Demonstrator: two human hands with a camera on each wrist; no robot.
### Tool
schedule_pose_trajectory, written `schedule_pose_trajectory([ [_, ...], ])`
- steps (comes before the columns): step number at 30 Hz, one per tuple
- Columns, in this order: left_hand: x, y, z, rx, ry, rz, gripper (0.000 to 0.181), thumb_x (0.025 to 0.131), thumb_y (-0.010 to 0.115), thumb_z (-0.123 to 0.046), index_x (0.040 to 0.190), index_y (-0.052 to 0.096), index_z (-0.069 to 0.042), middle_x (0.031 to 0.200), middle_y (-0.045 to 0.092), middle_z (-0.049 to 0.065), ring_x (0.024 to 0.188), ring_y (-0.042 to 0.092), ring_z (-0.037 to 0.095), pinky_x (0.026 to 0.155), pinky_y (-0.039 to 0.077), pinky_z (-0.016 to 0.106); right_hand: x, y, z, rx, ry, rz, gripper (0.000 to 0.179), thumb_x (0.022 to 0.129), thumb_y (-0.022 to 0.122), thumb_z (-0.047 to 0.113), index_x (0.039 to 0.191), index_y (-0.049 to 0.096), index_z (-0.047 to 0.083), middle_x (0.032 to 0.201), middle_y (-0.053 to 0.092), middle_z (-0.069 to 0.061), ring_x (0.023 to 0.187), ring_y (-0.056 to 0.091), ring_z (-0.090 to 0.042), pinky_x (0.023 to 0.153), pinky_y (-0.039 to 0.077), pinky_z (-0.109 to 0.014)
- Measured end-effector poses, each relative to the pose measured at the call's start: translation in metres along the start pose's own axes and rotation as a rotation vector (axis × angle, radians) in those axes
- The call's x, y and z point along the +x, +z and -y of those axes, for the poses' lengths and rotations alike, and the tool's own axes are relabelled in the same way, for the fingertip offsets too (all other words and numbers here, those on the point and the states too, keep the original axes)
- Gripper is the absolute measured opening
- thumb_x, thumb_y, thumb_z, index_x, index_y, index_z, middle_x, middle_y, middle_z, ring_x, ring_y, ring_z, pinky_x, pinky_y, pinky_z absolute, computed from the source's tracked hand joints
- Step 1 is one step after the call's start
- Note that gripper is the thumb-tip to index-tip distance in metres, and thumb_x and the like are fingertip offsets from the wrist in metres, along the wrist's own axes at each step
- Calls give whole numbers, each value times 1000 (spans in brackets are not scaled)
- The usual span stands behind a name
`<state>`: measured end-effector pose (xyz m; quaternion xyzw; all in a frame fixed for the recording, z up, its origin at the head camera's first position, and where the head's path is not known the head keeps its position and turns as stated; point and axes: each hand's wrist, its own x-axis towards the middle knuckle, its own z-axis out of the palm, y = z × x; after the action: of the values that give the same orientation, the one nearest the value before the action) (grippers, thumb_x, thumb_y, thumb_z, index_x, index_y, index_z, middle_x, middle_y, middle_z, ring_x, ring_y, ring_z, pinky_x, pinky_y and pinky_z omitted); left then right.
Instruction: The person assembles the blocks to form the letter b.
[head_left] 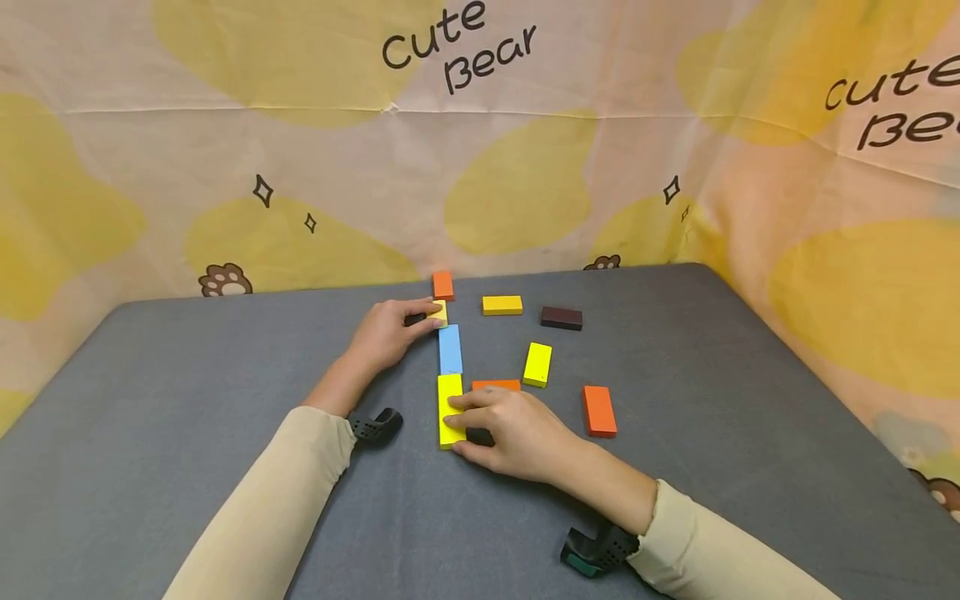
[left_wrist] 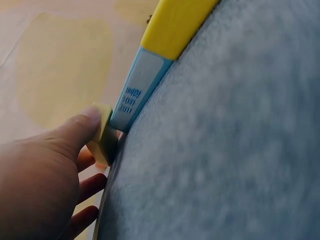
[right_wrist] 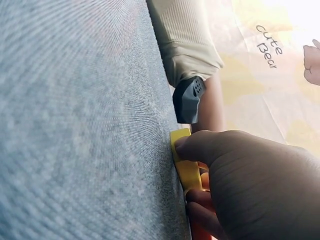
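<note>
the left hand point(head_left: 381, 335) pinches a pale yellow rectangular block point(head_left: 441, 317) between thumb and finger, just beside the far end of a light blue rectangular block point(head_left: 450, 350). nearer, the right hand point(head_left: 519, 432) grips a bright yellow rectangular block point(head_left: 448, 389) on a grey cloth surface point(head_left: 150, 417), in line with the blue one. a small orange block point(head_left: 443, 286) sits at the far end. to the right lie a golden yellow block point(head_left: 502, 306), a dark brown block point(head_left: 562, 318), a lemon yellow block point(head_left: 537, 365) and an orange-red block point(head_left: 600, 411).
</note>
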<state>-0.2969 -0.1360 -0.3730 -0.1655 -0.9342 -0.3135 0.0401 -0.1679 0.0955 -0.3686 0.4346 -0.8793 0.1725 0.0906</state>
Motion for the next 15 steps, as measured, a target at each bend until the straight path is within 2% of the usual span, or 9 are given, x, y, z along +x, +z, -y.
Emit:
schedule_pose_trajectory([
  [10, 3, 8, -6, -94, 2, -102, 34, 91, 76, -33, 119, 77, -14, 126, 73, 8, 120, 67, 26, 101, 52, 46, 0, 0, 0, -15, -19, -21, 29, 88, 79, 28, 116, 78, 18, 127, 72, -2, 117, 68, -18, 96, 57, -35],
  [15, 4, 10, -10, -127, 8, -136, 30, 91, 77, -28, 116, 78, -12, 120, 75, 10, 113, 70, 26, 97, 54, 45, 0, 0, -1, -13, -24, -27, 30, 88, 79, 28, 116, 78, 17, 127, 72, -2, 117, 68, -18, 96, 57, -35],
])
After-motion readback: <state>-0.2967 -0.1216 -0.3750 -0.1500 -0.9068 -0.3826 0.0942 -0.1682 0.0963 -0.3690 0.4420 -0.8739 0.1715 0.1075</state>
